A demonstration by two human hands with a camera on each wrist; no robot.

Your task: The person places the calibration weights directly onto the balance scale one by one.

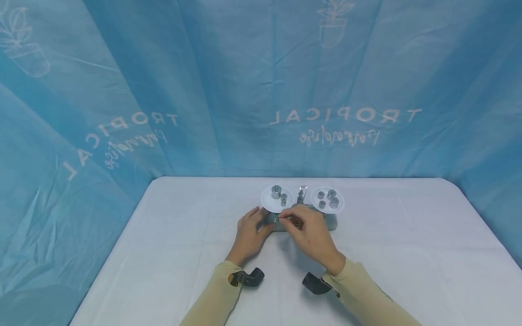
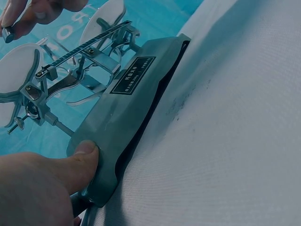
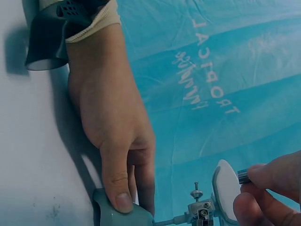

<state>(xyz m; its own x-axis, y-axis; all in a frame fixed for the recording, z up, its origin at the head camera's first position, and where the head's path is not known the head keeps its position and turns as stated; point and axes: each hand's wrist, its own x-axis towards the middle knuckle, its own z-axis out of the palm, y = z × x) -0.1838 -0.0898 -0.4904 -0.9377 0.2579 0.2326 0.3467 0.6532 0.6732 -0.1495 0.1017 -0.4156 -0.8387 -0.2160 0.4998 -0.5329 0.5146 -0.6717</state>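
A grey-green balance scale (image 1: 331, 222) with two white pans stands near the table's back edge. My left hand (image 1: 249, 236) grips the left end of its base, thumb on the front face in the left wrist view and fingers mostly hidden behind. Between thumb and fingertips, my right hand (image 1: 311, 233) pinches a small metal weight (image 3: 243, 176), held up close to the left pan (image 1: 267, 201). On that pan stand a large metal weight (image 1: 276, 191) and smaller ones (image 1: 283, 199). Several metal weights (image 1: 332, 194) sit on the right pan (image 1: 340, 203).
A white cloth (image 1: 183, 253) covers the table. Blue printed curtains (image 1: 244, 81) hang behind and at the sides. The scale's graduated beam (image 2: 89, 44) and a dark label (image 2: 133, 76) face the front. Each wrist carries a black camera mount (image 1: 316, 284).
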